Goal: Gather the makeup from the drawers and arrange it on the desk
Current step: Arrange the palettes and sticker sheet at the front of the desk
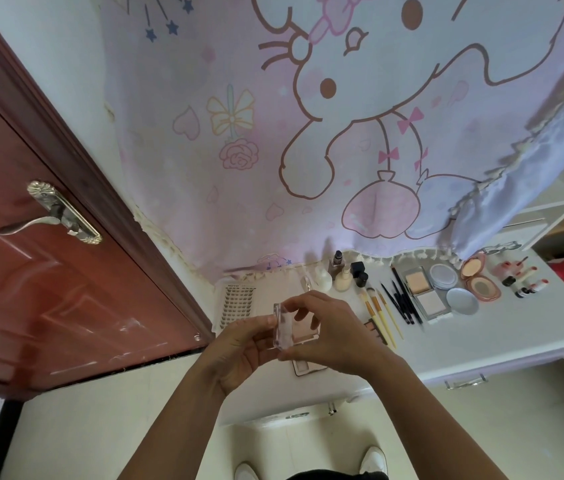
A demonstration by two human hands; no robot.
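Both left hand (239,355) and right hand (329,336) pinching a clear-lidded pink powder palette (291,327) open above the white desk's (481,344) near-left edge, probably just needs setting down beside the yellow-handled brushes (381,315).

We count one clear compact (285,327) between our two hands, three yellow-handled brushes (382,313) just right of them, four bottles (342,275) beyond them, and two square powder palettes (424,296) farther right

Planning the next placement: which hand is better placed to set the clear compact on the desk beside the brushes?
Probably the right hand: it grips the clear compact on the side nearest the brushes; the left hand holds from the door side.
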